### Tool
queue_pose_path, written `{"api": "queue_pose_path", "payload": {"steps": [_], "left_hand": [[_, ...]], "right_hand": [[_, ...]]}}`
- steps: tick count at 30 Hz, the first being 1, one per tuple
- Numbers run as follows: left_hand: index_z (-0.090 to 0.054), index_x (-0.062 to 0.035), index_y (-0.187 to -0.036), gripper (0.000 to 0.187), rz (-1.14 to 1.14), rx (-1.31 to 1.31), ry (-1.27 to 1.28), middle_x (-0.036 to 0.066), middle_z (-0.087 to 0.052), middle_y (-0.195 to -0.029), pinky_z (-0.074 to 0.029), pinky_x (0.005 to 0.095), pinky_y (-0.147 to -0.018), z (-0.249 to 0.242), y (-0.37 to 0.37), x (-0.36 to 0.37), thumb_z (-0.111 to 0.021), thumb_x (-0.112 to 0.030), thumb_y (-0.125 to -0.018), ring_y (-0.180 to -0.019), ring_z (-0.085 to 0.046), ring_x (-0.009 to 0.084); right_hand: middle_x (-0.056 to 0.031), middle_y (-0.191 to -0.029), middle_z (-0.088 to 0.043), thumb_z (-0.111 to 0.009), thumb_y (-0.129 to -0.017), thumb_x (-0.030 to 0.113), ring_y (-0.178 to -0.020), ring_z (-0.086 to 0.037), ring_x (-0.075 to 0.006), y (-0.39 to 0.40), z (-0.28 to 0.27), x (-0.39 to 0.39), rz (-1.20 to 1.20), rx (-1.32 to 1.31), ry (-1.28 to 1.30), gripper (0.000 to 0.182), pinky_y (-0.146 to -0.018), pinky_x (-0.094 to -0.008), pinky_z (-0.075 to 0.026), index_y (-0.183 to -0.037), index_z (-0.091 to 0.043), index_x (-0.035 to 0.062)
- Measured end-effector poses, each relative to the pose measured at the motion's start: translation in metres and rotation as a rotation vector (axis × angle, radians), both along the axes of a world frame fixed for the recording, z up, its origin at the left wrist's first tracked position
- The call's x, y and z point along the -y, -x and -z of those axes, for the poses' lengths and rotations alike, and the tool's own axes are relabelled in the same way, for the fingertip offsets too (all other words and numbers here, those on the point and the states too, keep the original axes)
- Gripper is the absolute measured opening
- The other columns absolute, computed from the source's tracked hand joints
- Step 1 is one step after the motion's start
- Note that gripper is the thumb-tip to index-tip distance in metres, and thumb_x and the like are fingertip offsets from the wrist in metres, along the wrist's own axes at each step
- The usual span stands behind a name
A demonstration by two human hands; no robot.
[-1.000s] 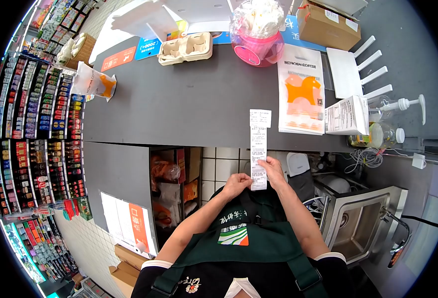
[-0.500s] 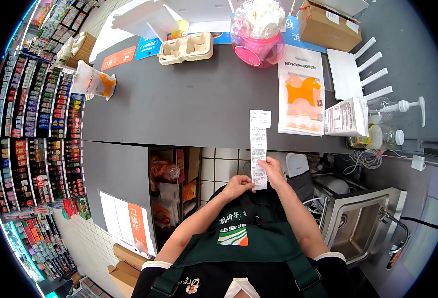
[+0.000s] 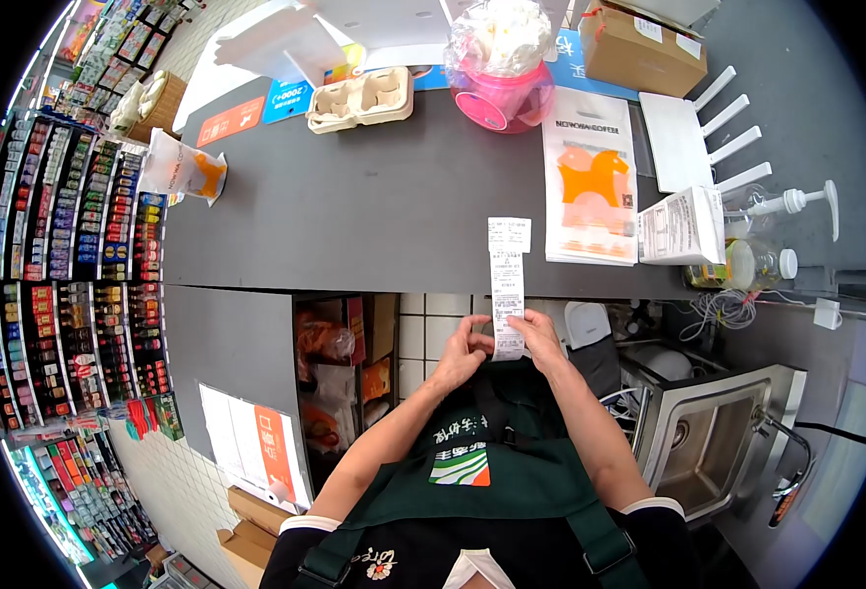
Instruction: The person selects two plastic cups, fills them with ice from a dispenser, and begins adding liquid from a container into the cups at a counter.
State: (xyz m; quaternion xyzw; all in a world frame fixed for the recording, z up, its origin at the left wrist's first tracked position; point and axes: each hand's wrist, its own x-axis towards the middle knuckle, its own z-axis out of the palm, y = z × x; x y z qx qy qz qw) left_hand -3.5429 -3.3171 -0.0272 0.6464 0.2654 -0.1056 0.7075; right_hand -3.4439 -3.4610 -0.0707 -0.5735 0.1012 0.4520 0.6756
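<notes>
A long printed receipt stretches upward from my hands, its top part lying over the counter edge. A wider slip shows at its upper end. My right hand pinches the receipt's lower right side, thumb on the printed face. Beside the lower left edge is my left hand, fingers bent and apart, fingertips right at the paper. Below both hands is the dark green apron I wear.
On the grey counter stand an egg-carton-like tray, a pink tub, a stack of printed bags and a white router. A steel sink is at right, an open cabinet below left.
My left hand has slid up from the receipt's bottom end to its left edge, its fingers spreading. The right hand keeps its pinch, and the receipt's lower end sits slightly higher.
</notes>
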Motion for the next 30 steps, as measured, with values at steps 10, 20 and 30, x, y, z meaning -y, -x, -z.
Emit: {"api": "queue_pose_path", "payload": {"steps": [10,20,30], "left_hand": [[-0.048,-0.009,-0.125,0.055,0.339,0.258,-0.981,0.014,-0.039,-0.135,-0.04,0.0439,-0.094,-0.02,-0.049,-0.016,-0.056,0.003,-0.072,-0.113,-0.042,0.0381],[-0.045,-0.0099,-0.13,0.057,0.437,0.26,-1.073,0.012,-0.035,-0.141,-0.039,0.0482,-0.094,-0.021,-0.022,-0.011,-0.055,0.001,-0.075,-0.123,-0.037,0.0387],[-0.06,-0.0023,-0.087,0.016,0.248,-0.128,-0.807,0.018,-0.062,-0.068,-0.049,0.0434,-0.064,-0.015,0.068,-0.04,-0.05,-0.015,-0.088,-0.067,-0.06,0.0393]], "right_hand": [[-0.0056,-0.089,-0.066,-0.06,-0.086,0.009,-0.076,-0.059,-0.0086,-0.004,0.012,0.001,-0.052,0.159,0.117,0.018,-0.068,-0.0227,-0.045,-0.098,-0.064,-0.0039],[-0.0103,-0.087,-0.067,-0.063,-0.083,0.011,-0.079,-0.062,-0.0156,0.0,0.023,0.011,-0.076,0.588,0.317,0.019,-0.074,-0.0266,-0.048,-0.094,-0.062,-0.0047],[-0.0073,-0.075,-0.062,-0.057,-0.086,0.006,-0.06,-0.059,-0.0119,-0.041,-0.037,0.004,-0.087,0.824,0.381,0.008,-0.056,-0.0267,-0.047,-0.088,-0.058,-0.0016]]}}
